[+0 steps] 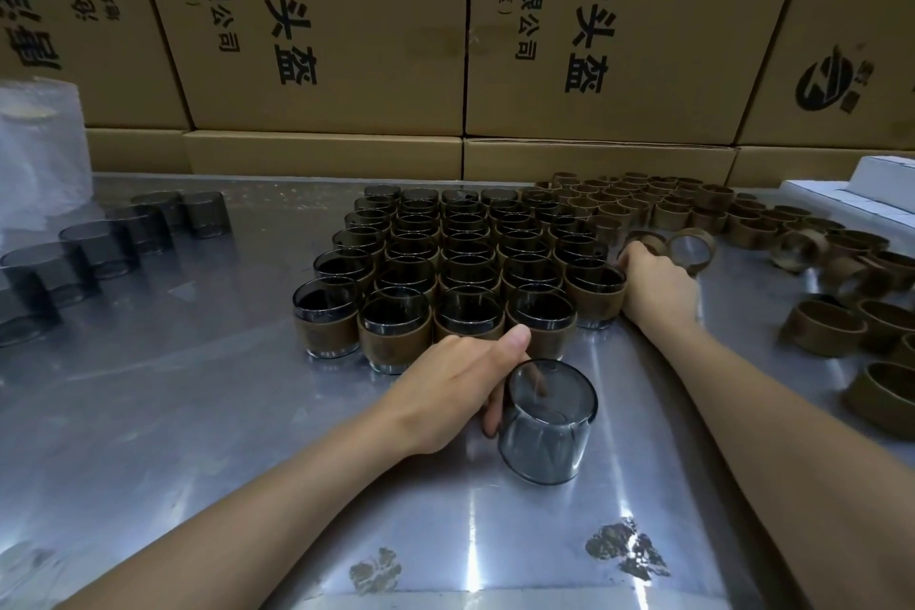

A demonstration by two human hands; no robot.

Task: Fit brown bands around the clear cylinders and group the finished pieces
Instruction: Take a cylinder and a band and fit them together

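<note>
Centrally, left hand gripping bare cylinder, banded group just beyond

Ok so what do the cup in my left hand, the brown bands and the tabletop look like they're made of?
Bare cylinder held by the left hand: smoky clear glass or hard plastic; you see fingers through it and its rim glints.
Brown bands: matte and grainy, probably leather-like or cork; hard to tell.
Table: brushed metal, likely stainless steel, with streaky reflections.

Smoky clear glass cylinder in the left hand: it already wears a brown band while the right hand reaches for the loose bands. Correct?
Not quite. The head view shows the smoky clear glass cylinder in the left hand is bare. The right hand does reach the loose brown bands.
</note>
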